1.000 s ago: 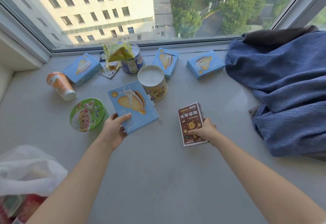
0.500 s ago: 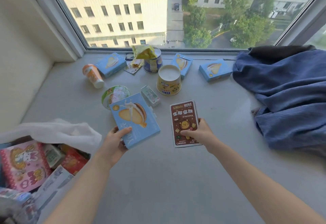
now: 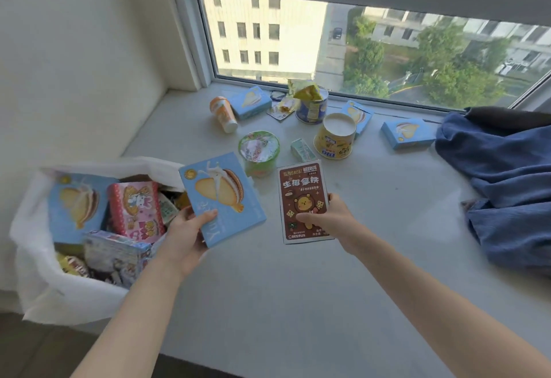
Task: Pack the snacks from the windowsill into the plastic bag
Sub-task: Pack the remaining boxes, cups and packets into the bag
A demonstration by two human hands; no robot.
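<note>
Mid-carry: left hand (image 3: pixel 185 239) clamped on blue box (image 3: pixel 222 197), right hand (image 3: pixel 326 219) gripping brown box (image 3: pixel 302 201); next, probably into plastic bag (image 3: pixel 32 237).

blue box (image 3: pixel 222 199) | brown box (image 3: pixel 302 199) | white bag (image 3: pixel 38 258) | blue cloth (image 3: pixel 507 175)

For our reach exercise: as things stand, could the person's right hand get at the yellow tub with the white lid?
Probably not yet: the right hand is shut on the brown box. The yellow tub stands uncovered just beyond it.
</note>
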